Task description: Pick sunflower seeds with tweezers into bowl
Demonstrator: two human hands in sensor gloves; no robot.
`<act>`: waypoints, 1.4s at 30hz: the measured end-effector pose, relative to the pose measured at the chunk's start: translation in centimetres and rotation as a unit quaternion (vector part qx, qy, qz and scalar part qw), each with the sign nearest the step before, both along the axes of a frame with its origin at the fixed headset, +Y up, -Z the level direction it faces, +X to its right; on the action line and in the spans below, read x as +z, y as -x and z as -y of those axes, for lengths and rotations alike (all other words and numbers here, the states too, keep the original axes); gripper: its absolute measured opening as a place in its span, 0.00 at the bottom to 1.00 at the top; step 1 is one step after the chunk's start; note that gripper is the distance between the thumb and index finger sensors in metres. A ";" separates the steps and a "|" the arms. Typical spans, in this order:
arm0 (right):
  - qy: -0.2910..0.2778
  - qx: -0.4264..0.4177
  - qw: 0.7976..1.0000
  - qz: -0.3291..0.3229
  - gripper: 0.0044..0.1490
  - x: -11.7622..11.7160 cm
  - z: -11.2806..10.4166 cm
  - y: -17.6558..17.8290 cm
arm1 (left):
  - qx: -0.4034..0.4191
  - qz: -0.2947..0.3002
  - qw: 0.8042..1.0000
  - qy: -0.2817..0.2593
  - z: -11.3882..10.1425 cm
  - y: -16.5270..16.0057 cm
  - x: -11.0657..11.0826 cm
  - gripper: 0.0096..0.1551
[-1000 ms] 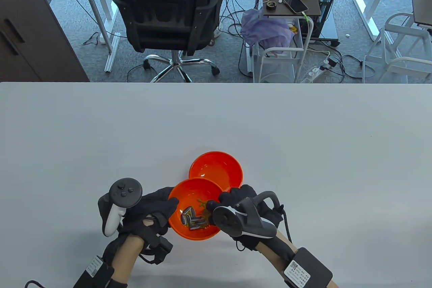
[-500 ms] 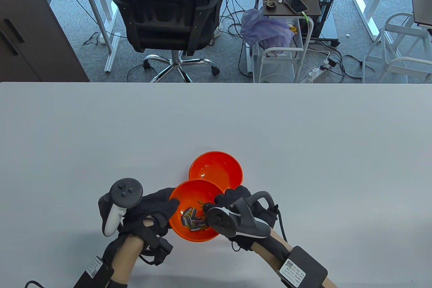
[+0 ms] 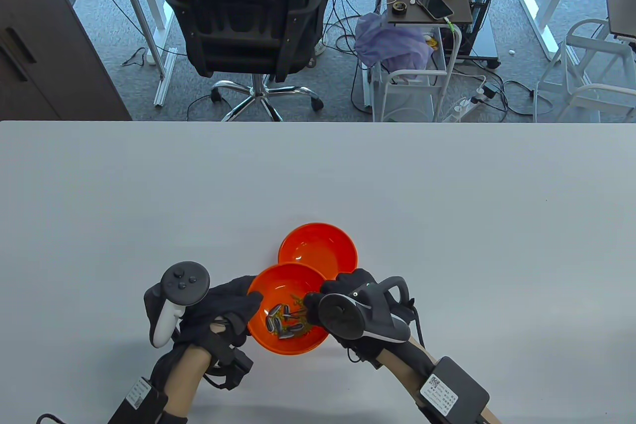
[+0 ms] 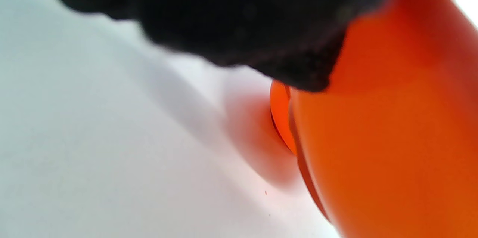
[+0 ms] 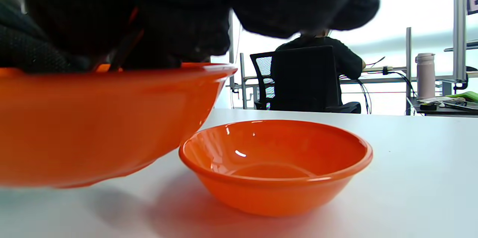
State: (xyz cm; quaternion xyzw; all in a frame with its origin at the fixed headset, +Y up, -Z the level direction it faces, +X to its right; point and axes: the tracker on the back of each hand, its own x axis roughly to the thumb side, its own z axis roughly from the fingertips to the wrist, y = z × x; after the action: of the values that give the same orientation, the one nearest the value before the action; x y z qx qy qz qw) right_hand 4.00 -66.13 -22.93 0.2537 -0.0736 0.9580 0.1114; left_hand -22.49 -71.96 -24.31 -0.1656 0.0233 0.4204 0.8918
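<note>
not much has changed since half a second ago: the right hand (image 3: 365, 314) has slid a touch to the right and up in the table view, and the near bowl (image 3: 288, 314) looks nudged slightly with it, seeds shuffled a bit. the left hand (image 3: 218, 309) hasn't really budged, its fingers gripping the left rim of that near bowl at lower centre of the frame. the sunflower seeds (image 3: 283, 322) sit in a little striped pile at the bottom of that bowl, with some yellowish bits beside them. the tweezers (image 3: 297, 313) are only just visible as a thin line poking out from under the right hand toward the seeds, and the right hand is curled around them, though the tracker on top hides most of the fingers so the exact grip is hard to make out, and i can't tell if a seed is pinched at the tip. the far bowl (image 3: 318, 249) sits just above, touching or slightly under the near bowl's rim. the left wrist view is mostly blurry black glove and orange bowl wall (image 4: 392, 137). in the right wrist view the glove blocks the top, the near bowl (image 5: 93, 118) looks tilted up off the table (image 5: 410, 178), and the far bowl (image 5: 276, 163) has no seeds showing inside.
</note>
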 end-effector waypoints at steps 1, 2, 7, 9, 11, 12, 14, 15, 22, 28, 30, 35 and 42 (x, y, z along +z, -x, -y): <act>-0.001 -0.015 1.000 0.014 0.24 -0.3 -0.3 -0.5 | -0.001 0.001 1.000 0.001 0.0 0.0 0.0 0.26; -0.003 -0.026 0.999 0.023 0.24 -0.6 -0.4 -0.9 | -0.003 0.001 1.000 0.001 0.0 0.0 0.0 0.26; 0.000 -0.072 0.993 0.098 0.24 -2.3 -1.2 -3.1 | -0.008 -0.001 1.000 0.000 0.0 0.2 0.0 0.26; 0.009 -0.094 0.986 0.137 0.24 -3.4 -1.0 -4.1 | -0.009 -0.004 1.000 -0.001 -0.1 0.2 0.0 0.26; 0.031 -0.096 0.981 0.167 0.24 -4.4 -0.6 -4.7 | -0.012 -0.005 1.000 -0.001 -0.1 0.2 -0.1 0.26; 0.047 -0.093 0.977 0.184 0.24 -5.1 0.0 -5.0 | -0.013 -0.005 1.000 -0.002 -0.1 0.3 -0.1 0.26; 0.060 -0.076 0.975 0.201 0.24 -5.9 1.1 -5.3 | -0.013 -0.007 1.000 -0.003 -0.1 0.3 -0.1 0.26; 0.067 -0.068 0.973 0.210 0.24 -6.2 1.7 -5.3 | -0.012 -0.007 1.000 -0.001 -0.1 0.4 -0.1 0.26; 0.075 -0.020 0.973 0.219 0.23 -7.3 4.4 -4.6 | -0.012 -0.017 1.000 -0.008 -0.3 0.8 -0.1 0.26; 0.071 0.017 0.972 0.224 0.26 -7.3 4.5 -4.4 | -0.017 -0.019 1.000 -0.009 -0.3 0.9 -0.1 0.26; 0.066 0.013 0.972 0.227 0.27 -7.2 4.2 -4.4 | -0.018 -0.020 1.000 -0.008 -0.3 0.9 -0.1 0.26; 0.047 -0.060 0.971 0.228 0.28 -6.5 2.3 -4.7 | -0.020 -0.020 1.000 -0.007 -0.3 0.8 -0.1 0.26; 0.057 -0.110 0.983 0.137 0.27 -4.3 -0.4 -2.3 | -0.024 -0.022 0.999 -0.009 -0.2 0.7 -0.1 0.26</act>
State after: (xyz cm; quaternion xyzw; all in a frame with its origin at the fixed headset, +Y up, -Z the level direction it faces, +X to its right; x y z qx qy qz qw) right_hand 6.28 -65.74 -27.21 0.1041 -0.0610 0.9683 0.2188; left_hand -23.21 -71.79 -24.44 -0.1472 0.0431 0.4029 0.9023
